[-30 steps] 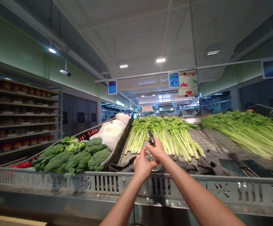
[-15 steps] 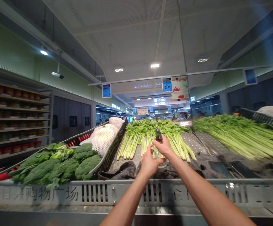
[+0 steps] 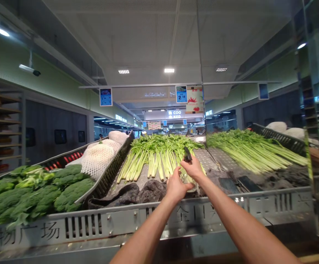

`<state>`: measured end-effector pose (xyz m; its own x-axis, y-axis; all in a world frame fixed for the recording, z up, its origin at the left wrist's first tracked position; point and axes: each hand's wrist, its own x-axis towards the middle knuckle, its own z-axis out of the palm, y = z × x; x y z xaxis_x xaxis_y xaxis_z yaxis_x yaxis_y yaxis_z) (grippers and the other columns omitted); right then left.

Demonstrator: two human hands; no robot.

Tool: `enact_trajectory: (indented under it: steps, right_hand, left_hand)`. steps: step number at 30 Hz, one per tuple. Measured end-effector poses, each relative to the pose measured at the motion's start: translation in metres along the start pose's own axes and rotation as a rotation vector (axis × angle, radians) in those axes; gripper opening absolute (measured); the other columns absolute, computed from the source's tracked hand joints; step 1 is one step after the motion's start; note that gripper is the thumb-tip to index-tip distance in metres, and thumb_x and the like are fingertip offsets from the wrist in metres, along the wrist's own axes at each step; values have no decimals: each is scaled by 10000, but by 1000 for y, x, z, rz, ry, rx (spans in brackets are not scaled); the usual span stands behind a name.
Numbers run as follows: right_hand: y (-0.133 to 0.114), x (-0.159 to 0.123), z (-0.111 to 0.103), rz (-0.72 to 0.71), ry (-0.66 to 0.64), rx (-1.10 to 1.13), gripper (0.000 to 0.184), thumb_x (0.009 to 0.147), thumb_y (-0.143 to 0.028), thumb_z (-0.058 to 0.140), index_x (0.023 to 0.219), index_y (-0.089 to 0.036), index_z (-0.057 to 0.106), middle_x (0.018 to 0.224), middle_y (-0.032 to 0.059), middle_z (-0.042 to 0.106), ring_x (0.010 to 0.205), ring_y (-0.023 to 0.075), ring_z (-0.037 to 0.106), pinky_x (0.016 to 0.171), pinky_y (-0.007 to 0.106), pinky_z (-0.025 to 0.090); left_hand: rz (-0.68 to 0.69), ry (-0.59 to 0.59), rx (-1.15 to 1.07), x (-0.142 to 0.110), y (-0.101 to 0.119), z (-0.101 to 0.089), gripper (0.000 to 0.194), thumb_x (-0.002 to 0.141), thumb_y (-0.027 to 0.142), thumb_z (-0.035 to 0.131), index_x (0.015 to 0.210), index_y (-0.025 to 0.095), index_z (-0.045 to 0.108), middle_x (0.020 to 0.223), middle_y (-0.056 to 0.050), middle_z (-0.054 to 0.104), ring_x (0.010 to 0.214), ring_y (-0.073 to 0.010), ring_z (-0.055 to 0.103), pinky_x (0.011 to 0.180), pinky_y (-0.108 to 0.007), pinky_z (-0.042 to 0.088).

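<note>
A clear spray bottle [image 3: 188, 178] with a black spray head [image 3: 187, 154] is held upright between my two hands, above the near edge of the display. My right hand [image 3: 193, 168] is wrapped round the neck just below the black head. Lower down, my left hand [image 3: 176, 186] curls its fingers and thumb round the clear body. Both hands hide much of the bottle. Behind it, bunches of celery [image 3: 155, 157] lie with leaves to the back and pale stalk ends towards me.
Broccoli heads [image 3: 74, 190] fill the left front, with white foam-netted produce [image 3: 99, 159] behind. Dark wet cloth [image 3: 151, 191] lies along the grey slotted front rail [image 3: 86, 222]. A mirrored panel [image 3: 258, 110] at right reflects the celery. Price signs [image 3: 181, 94] hang overhead.
The view has turned to the right, so the display sits further left. Both hands keep their hold on the spray bottle, which now stands right of the main celery bunches.
</note>
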<state>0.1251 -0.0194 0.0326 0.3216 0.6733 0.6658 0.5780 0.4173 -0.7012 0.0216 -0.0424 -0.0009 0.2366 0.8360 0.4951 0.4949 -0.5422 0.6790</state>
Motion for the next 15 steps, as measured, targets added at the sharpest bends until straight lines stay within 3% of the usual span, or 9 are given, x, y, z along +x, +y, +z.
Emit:
enact_trajectory:
  steps: [9,12,15]
  right_hand:
    - [26,-4,-29,44,44,-57,247,560,-315,479,739,-155,540,615,1,557,560,135,490,518,232,344]
    - [35,-11,-33,24,79,-121,246,570,-313,472,754,-158,525,635,7,556,564,133,486,529,231,345]
    - [48,-18,-31,19,78,-175,222,576,-307,466,742,-167,510,623,4,544,567,131,481,537,229,344]
  left_hand:
    - [38,-63,-17,1,4,35,804,481,361,676,1190,213,326,1087,-72,519,1011,-217,463,862,-309,324]
    - [74,-83,-30,-1,-8,40,790,517,434,640,1200,201,320,1140,-86,487,1043,-219,440,878,-304,313]
    - [23,-70,73,-4,-27,32,647,648,497,493,1193,182,342,1174,-97,463,1076,-216,417,893,-307,294]
